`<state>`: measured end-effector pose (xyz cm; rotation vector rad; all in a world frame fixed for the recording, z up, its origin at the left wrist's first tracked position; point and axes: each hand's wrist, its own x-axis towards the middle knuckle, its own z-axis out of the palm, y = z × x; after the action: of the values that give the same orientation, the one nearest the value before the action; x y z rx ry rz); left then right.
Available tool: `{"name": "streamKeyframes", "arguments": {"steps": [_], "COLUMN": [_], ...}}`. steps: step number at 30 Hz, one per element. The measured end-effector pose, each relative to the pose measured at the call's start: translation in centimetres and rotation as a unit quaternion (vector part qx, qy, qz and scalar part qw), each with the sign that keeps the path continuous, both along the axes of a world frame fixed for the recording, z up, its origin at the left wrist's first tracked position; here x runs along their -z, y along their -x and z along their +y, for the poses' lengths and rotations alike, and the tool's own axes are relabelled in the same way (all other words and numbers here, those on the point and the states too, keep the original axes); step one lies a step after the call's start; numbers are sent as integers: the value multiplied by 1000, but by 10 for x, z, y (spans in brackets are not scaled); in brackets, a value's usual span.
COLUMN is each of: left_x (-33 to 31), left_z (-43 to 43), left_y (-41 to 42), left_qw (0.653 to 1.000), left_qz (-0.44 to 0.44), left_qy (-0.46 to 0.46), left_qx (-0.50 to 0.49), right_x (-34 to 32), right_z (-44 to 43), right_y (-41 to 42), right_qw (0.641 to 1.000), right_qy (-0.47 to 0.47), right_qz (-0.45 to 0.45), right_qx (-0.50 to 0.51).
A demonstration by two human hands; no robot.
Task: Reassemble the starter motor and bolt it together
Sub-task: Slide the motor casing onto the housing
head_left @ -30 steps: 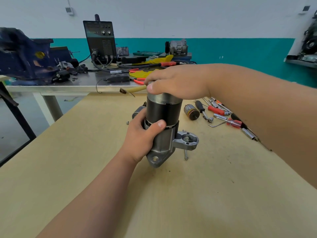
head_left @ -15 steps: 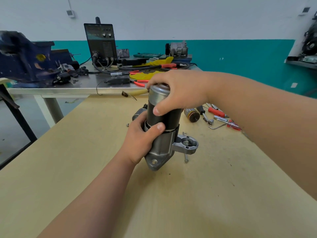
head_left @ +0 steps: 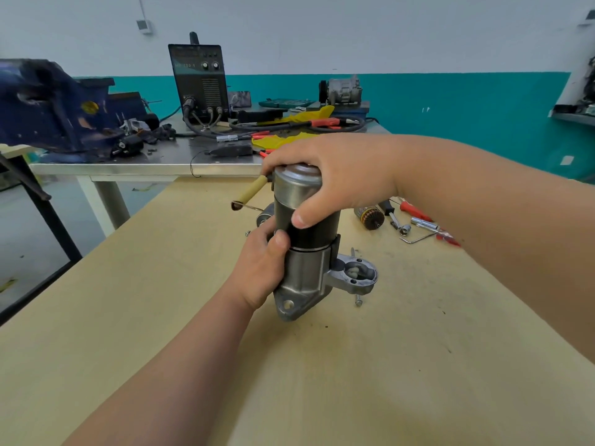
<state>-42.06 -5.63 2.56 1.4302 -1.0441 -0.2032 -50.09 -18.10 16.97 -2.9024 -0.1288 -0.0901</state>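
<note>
The starter motor (head_left: 306, 262) stands upright on the wooden table (head_left: 402, 365), its black body above a grey cast housing with a mounting lug at the front. My left hand (head_left: 260, 268) grips the motor around its middle, thumb on the seam between body and housing. My right hand (head_left: 331, 175) is curled over the silver end cap (head_left: 297, 185) at the top, thumb down the front of the black body. A beige sleeved lead (head_left: 249, 193) sticks out to the left from the top. A long bolt (head_left: 357, 296) lies beside the housing.
An armature (head_left: 370, 217), sockets, a hex key (head_left: 417, 238) and red-handled screwdrivers (head_left: 415, 210) lie at the right behind the motor. A steel bench (head_left: 145, 165) behind carries a blue vise (head_left: 54, 107), a black welder (head_left: 199, 82) and cables.
My right hand has shifted from lying flat on top of the end cap to wrapping round it with the thumb down the front. The motor now stands slightly closer to me.
</note>
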Motion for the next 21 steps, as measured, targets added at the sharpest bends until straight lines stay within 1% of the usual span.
{"name": "streamKeyframes", "arguments": {"steps": [3, 9, 12, 15, 17, 21], "left_x": [2, 5, 7, 7, 6, 7], "left_z": [1, 2, 3, 5, 4, 2], "left_y": [0, 6, 5, 3, 3, 0], "left_qw": [1000, 999, 999, 999, 1000, 999], "left_qz": [1, -16, -17, -22, -15, 48], "left_qy": [0, 34, 36, 26, 20, -6], "left_qx": [9, -23, -33, -20, -11, -2], "right_x": [4, 12, 14, 7, 4, 8], "right_z": [3, 22, 27, 23, 20, 25], "right_y": [-1, -5, -8, -5, -2, -2], "right_qw": [999, 989, 987, 991, 992, 990], "right_qy": [13, 73, 94, 90, 87, 90], "right_qz": [-27, -55, -66, -40, -26, -41], "right_qx": [35, 120, 114, 85, 85, 104]}}
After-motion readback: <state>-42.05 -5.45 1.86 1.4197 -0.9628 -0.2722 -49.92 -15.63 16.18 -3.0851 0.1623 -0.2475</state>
